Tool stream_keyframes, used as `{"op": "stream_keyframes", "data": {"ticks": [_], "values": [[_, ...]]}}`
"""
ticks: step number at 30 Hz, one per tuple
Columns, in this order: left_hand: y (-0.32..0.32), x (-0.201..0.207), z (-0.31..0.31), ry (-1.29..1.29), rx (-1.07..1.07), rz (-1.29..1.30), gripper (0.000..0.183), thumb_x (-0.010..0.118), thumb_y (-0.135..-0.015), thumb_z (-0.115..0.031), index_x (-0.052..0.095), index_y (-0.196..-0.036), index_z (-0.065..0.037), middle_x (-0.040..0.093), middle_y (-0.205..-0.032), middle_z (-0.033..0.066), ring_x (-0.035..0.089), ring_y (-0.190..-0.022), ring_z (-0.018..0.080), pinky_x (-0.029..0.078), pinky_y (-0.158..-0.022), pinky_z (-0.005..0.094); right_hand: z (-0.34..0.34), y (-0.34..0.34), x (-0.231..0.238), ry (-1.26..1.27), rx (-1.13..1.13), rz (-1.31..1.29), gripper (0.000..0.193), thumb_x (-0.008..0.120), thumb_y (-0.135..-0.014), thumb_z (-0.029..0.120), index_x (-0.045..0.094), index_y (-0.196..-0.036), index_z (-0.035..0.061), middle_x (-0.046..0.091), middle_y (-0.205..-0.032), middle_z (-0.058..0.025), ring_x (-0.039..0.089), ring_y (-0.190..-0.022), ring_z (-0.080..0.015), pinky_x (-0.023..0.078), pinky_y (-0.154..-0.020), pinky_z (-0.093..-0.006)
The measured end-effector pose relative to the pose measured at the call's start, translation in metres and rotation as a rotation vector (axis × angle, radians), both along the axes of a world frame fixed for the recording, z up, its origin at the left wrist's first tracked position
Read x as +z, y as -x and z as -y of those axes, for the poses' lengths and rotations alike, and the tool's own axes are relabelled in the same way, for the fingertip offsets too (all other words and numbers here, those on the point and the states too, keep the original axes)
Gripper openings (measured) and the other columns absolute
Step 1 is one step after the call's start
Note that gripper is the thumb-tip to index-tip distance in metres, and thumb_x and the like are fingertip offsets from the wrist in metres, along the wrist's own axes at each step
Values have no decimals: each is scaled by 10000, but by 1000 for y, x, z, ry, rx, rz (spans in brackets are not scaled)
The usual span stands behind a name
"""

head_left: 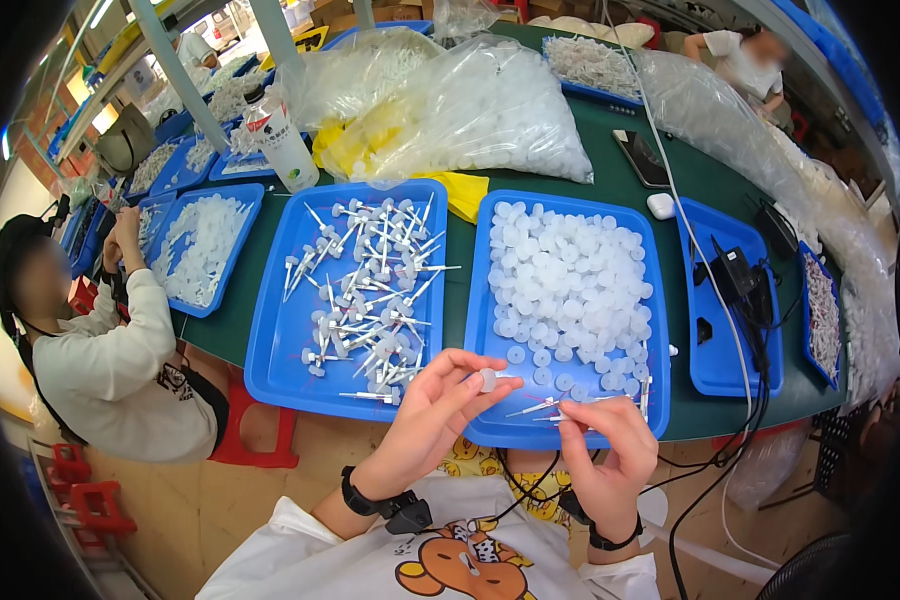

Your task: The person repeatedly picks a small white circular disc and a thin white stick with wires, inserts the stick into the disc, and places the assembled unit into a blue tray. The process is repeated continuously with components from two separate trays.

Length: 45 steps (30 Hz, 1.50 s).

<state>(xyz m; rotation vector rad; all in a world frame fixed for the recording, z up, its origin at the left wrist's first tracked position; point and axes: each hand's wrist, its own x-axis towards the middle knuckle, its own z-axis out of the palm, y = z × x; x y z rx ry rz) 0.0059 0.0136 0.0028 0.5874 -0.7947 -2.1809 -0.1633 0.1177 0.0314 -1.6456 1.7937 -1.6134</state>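
My left hand [432,405] pinches a small translucent white cap [488,380] with a short white stem pointing right, over the near left part of a blue tray [480,300]. Closed in a pinch, my right hand [610,440] holds a thin white stick [550,418] by its end, low over the same tray's front edge. Loose round caps [565,265] are heaped in this tray, and a few sticks [535,407] lie near my fingers. To the left, another blue tray [260,330] holds many capped sticks [375,290] lying in all directions.
Behind the trays lies a large clear bag of white caps [510,110], with a bottle [282,140] to its left. A phone [640,158], a white case [660,206] and a tray with black adapters [735,275] are at the right. A co-worker [110,350] sits at the left.
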Motion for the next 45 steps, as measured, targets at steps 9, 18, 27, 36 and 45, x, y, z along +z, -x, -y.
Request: {"op": "stream_keyframes", "data": {"ticks": [9,18,27,36,45], "values": [[-3,-8,-2,91,-103,-58,228,602,-996,-97,511,-1193,-27,572,-1215,113,599,-1154,216,485,-1021,372,11,-4,-1,85,87,-140,324,787,-697,-76,746,-990,55,652,-793,-35,568,-670,-192,406,-598,-305],[-3,-15,-4,92,-115,-134,244,625,-981,-84,515,-1191,-23,573,-1227,116,580,-1113,159,473,-993,334,12,-2,-7,124,54,-155,332,790,-690,-84,745,-987,56,651,-792,-29,570,-668,-195,412,-594,-305],[-3,-19,-3,66,-92,-119,239,618,-982,-71,510,-1187,-14,567,-1233,121,578,-1112,154,471,-1001,321,10,1,-9,108,137,-189,339,792,-686,-75,751,-995,60,647,-813,-28,579,-683,-197,414,-601,-309],[1,-14,-5,111,-60,-12,206,648,-963,-97,530,-1125,-49,580,-1136,102,585,-1029,180,471,-926,335,8,4,-11,74,162,-206,340,785,-697,-66,749,-1009,64,644,-820,-29,592,-707,-201,425,-621,-319],[1,-17,-7,191,-150,4,254,686,-913,20,571,-1140,12,619,-1181,98,595,-1107,145,484,-985,307,14,3,-9,-16,189,-200,254,765,-758,-44,725,-997,32,704,-894,-92,643,-751,-238,461,-637,-334]]}}
